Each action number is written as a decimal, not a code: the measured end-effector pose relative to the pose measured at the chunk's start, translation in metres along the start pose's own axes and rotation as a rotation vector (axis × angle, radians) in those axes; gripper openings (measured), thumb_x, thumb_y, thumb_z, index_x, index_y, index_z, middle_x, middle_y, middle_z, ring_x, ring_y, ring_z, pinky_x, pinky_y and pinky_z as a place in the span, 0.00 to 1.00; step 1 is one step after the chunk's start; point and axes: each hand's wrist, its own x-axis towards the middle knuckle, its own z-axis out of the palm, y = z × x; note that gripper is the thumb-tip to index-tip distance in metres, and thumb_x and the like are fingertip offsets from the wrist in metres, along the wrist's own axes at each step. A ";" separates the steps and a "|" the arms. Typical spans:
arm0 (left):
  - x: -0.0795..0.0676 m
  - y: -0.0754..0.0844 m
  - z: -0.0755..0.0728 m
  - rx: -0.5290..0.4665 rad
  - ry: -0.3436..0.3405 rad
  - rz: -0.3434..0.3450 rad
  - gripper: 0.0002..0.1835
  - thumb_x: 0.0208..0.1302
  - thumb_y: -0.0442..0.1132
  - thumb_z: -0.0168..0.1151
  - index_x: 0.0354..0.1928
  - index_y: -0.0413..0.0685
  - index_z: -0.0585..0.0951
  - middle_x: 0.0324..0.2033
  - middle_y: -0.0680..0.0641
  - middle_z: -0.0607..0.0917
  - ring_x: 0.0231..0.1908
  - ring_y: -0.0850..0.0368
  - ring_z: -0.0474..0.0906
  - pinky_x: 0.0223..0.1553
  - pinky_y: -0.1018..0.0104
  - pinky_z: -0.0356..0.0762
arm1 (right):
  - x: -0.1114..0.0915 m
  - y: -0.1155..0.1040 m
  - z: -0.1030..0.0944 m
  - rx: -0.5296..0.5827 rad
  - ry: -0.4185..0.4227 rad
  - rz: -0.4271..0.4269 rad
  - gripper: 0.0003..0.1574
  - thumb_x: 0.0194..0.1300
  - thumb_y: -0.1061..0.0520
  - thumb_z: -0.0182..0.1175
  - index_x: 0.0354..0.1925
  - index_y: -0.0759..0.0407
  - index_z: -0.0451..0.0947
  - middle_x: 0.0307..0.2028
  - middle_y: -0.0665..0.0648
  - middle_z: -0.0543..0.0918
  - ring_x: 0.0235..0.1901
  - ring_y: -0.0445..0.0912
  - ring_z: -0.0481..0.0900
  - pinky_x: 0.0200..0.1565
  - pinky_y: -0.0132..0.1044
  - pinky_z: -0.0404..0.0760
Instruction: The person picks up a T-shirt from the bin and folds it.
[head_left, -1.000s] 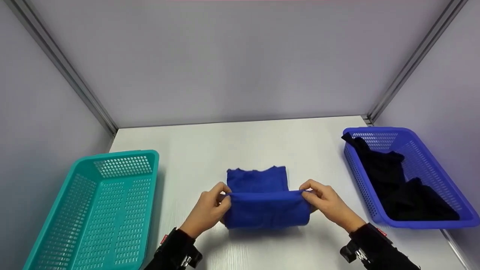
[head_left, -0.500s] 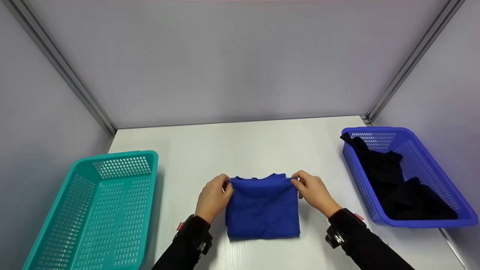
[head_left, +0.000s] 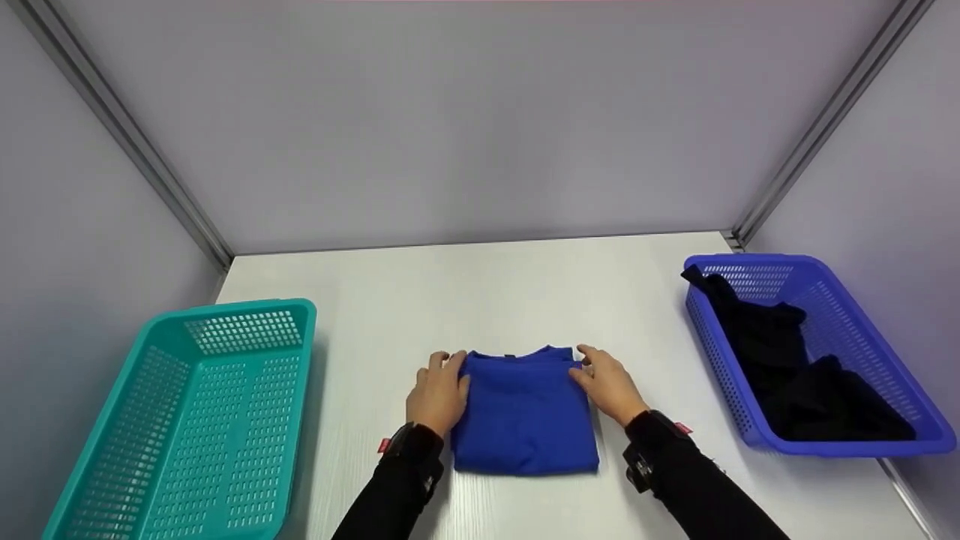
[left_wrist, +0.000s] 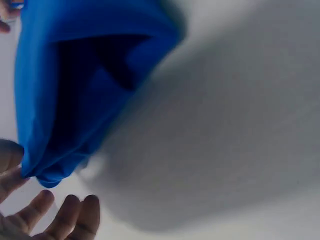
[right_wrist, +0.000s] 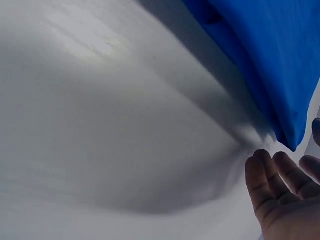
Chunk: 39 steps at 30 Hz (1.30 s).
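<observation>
A blue shirt (head_left: 525,420) lies folded into a neat rectangle in the middle of the table, its neckline edge at the far side. At its far left corner is my left hand (head_left: 437,394), fingers spread, the thumb right at the fabric. In the left wrist view, the folded layers of the shirt (left_wrist: 75,90) gape at the side above the loose fingers (left_wrist: 65,220). My right hand (head_left: 611,385) lies at the far right corner. The right wrist view has its fingers (right_wrist: 270,180) nearly straight, just below the tip of the cloth.
On the left stands a teal perforated basket (head_left: 307,390) with nothing in it. A purple-blue basket (head_left: 862,448) at the right holds black cloth (head_left: 772,360), one end over its rim. Grey panels (head_left: 480,127) wall in the white table (head_left: 390,292).
Both hands carried the shirt's near fold away from me and laid it flat over the far part. The fingers then loosened from the corners, and the hands now stay beside them.
</observation>
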 end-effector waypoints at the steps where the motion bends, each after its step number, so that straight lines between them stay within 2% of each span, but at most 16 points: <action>1: -0.001 -0.001 0.002 0.006 -0.002 0.004 0.19 0.73 0.41 0.64 0.64 0.48 0.81 0.56 0.39 0.79 0.50 0.36 0.80 0.39 0.41 0.83 | 0.000 0.000 0.003 0.002 -0.010 -0.001 0.30 0.73 0.61 0.61 0.67 0.77 0.69 0.53 0.74 0.81 0.54 0.66 0.80 0.58 0.59 0.76; 3: -0.002 -0.004 0.006 0.013 0.003 0.010 0.18 0.74 0.40 0.63 0.62 0.47 0.81 0.54 0.38 0.80 0.48 0.36 0.80 0.39 0.41 0.83 | -0.001 -0.001 0.007 0.012 -0.021 0.000 0.30 0.74 0.62 0.60 0.66 0.80 0.68 0.57 0.78 0.78 0.60 0.69 0.76 0.63 0.60 0.72; 6: -0.003 -0.008 0.012 0.016 0.027 0.013 0.12 0.74 0.39 0.63 0.55 0.44 0.81 0.48 0.39 0.80 0.45 0.37 0.79 0.38 0.42 0.83 | -0.002 -0.004 0.014 0.044 -0.004 0.023 0.25 0.74 0.64 0.59 0.63 0.80 0.71 0.58 0.79 0.77 0.62 0.70 0.74 0.65 0.60 0.71; 11: -0.004 -0.011 0.016 0.031 0.050 0.010 0.05 0.74 0.36 0.63 0.42 0.42 0.78 0.43 0.39 0.79 0.41 0.38 0.79 0.37 0.44 0.83 | -0.004 -0.008 0.019 0.038 0.038 0.074 0.11 0.74 0.64 0.59 0.50 0.71 0.76 0.50 0.72 0.82 0.53 0.66 0.80 0.56 0.61 0.76; 14: -0.004 -0.013 0.016 0.046 0.060 -0.001 0.05 0.73 0.35 0.63 0.40 0.41 0.78 0.42 0.39 0.80 0.40 0.38 0.79 0.38 0.43 0.83 | -0.005 -0.008 0.019 -0.016 0.044 0.102 0.07 0.75 0.62 0.58 0.46 0.66 0.77 0.45 0.67 0.84 0.49 0.65 0.82 0.52 0.63 0.75; 17: -0.004 -0.013 0.015 0.040 0.063 -0.022 0.05 0.72 0.35 0.63 0.42 0.40 0.78 0.42 0.39 0.80 0.41 0.37 0.79 0.39 0.43 0.82 | -0.006 -0.006 0.018 -0.033 0.041 0.139 0.08 0.76 0.60 0.58 0.47 0.65 0.76 0.43 0.65 0.84 0.47 0.63 0.82 0.51 0.63 0.74; 21: -0.005 -0.012 0.010 -0.009 0.037 -0.084 0.09 0.72 0.38 0.64 0.48 0.42 0.77 0.42 0.40 0.81 0.43 0.37 0.80 0.39 0.42 0.82 | -0.010 -0.002 0.015 -0.010 0.053 0.155 0.12 0.74 0.56 0.61 0.46 0.66 0.75 0.37 0.61 0.83 0.38 0.56 0.82 0.44 0.55 0.77; 25: -0.009 -0.012 0.006 -0.030 -0.013 -0.142 0.14 0.70 0.42 0.66 0.49 0.40 0.77 0.43 0.40 0.81 0.44 0.37 0.81 0.39 0.41 0.81 | -0.015 0.002 0.014 0.017 0.027 0.190 0.14 0.72 0.53 0.63 0.37 0.64 0.75 0.30 0.56 0.79 0.29 0.49 0.76 0.34 0.44 0.75; 30: -0.016 -0.013 0.005 0.018 -0.049 -0.100 0.11 0.70 0.39 0.65 0.45 0.37 0.81 0.39 0.38 0.83 0.43 0.36 0.82 0.41 0.41 0.82 | -0.020 0.004 0.014 0.025 0.001 0.171 0.14 0.73 0.57 0.62 0.30 0.60 0.73 0.25 0.52 0.74 0.26 0.46 0.71 0.32 0.40 0.70; 34: -0.022 -0.012 0.002 -0.001 -0.060 -0.074 0.08 0.70 0.39 0.65 0.38 0.40 0.80 0.33 0.42 0.83 0.36 0.40 0.84 0.35 0.43 0.82 | -0.025 0.005 0.013 0.026 0.005 0.157 0.14 0.72 0.56 0.62 0.30 0.60 0.74 0.24 0.51 0.74 0.24 0.45 0.71 0.30 0.39 0.70; 36: -0.026 -0.013 -0.002 -0.022 -0.099 -0.073 0.11 0.69 0.43 0.65 0.35 0.43 0.79 0.29 0.45 0.82 0.31 0.45 0.83 0.31 0.46 0.80 | -0.030 0.006 0.012 0.036 -0.010 0.157 0.15 0.71 0.54 0.64 0.29 0.59 0.75 0.22 0.51 0.75 0.22 0.44 0.72 0.28 0.38 0.71; 39: -0.034 -0.015 -0.006 -0.036 -0.201 -0.074 0.16 0.66 0.50 0.66 0.31 0.47 0.76 0.25 0.49 0.79 0.27 0.52 0.78 0.27 0.50 0.76 | -0.039 0.008 0.009 0.043 -0.056 0.157 0.17 0.68 0.52 0.66 0.26 0.57 0.74 0.20 0.50 0.74 0.21 0.43 0.71 0.27 0.37 0.70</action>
